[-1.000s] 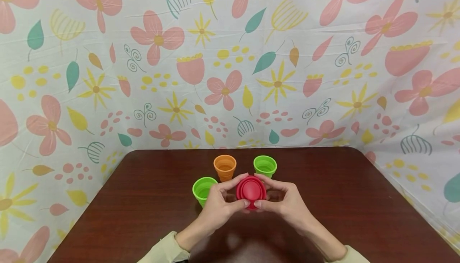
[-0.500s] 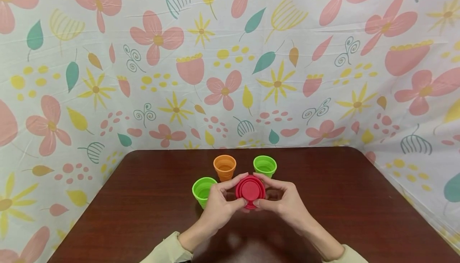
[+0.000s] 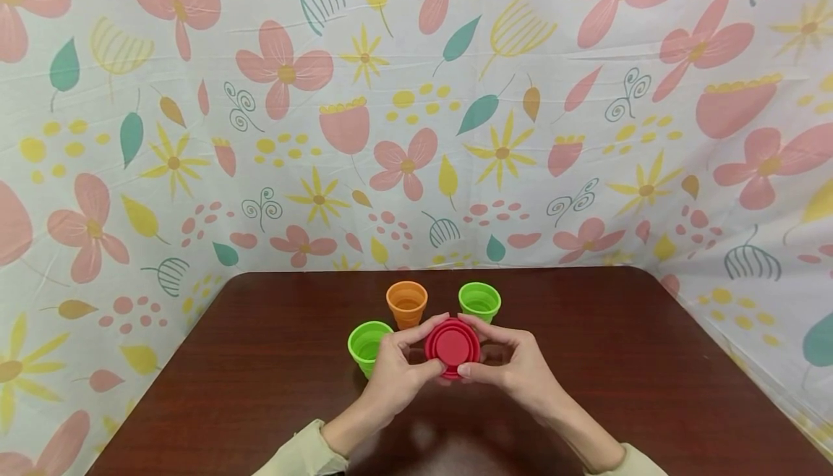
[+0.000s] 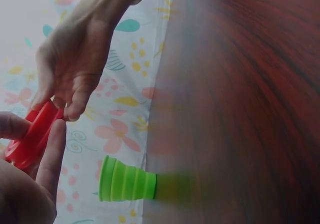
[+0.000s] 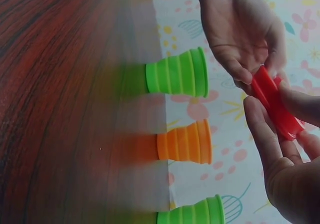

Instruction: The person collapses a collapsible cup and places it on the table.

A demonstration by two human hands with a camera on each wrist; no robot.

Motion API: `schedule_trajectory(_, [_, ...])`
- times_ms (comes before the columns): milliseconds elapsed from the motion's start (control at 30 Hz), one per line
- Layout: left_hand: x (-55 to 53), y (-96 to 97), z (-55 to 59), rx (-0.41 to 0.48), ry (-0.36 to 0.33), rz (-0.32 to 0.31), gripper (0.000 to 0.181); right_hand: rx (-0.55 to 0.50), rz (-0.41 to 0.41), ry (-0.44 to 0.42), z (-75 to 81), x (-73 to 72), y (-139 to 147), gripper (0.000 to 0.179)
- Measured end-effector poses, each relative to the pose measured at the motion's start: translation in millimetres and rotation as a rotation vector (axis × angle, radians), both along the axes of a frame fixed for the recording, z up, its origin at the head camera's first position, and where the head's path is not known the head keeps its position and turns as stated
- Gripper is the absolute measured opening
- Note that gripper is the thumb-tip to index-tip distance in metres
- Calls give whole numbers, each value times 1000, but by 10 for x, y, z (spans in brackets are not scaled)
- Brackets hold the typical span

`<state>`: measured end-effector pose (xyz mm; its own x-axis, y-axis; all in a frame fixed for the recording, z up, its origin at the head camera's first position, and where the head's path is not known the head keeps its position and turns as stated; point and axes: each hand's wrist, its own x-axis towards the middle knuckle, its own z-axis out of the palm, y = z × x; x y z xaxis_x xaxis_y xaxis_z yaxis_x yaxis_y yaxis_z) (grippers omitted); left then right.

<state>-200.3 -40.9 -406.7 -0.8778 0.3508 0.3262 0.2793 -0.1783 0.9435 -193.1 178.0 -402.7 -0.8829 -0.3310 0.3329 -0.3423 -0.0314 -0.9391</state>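
Note:
A red collapsible cup (image 3: 452, 346), squashed into a flat ringed disc, is held up above the table between both hands. My left hand (image 3: 395, 373) pinches its left side, thumb at the near lower edge and fingers at the far rim. On the opposite side my right hand (image 3: 523, 366) grips it in the same manner. Seen edge-on in the right wrist view, the red cup (image 5: 275, 102) is a thin folded stack. Just behind the left hand stands a green cup (image 3: 368, 344), partly covered by it. An orange cup (image 3: 407, 304) and another green cup (image 3: 480, 299) stand farther back, extended and upright.
The dark brown wooden table (image 3: 260, 375) has a glossy top with rounded far corners. A floral cloth (image 3: 416, 100) hangs directly behind its far edge and along the sides.
The centre of the red cup has gone from a rounded bulge to a flat face. The cup has shifted very slightly left; both hands keep their hold, and the other cups stay put.

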Motion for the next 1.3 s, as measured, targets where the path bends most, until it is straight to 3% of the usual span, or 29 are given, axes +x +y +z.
schedule_trajectory(233, [-21, -30, -14, -43, 62, -21, 63, -3, 3, -4, 3, 0, 15, 67])
schedule_trajectory(633, [-42, -81, -24, -43, 75, -105, 66, 25, -22, -8, 24, 16, 35, 70])
schedule_trajectory(1033, [-45, -76, -31, -27, 87, -131, 67, 58, -55, 48, 6, 17, 57, 65])
schedule_trajectory(1300, [-48, -76, -41, -50, 93, -102, 63, 60, -28, 49, 17, 22, 74, 57])
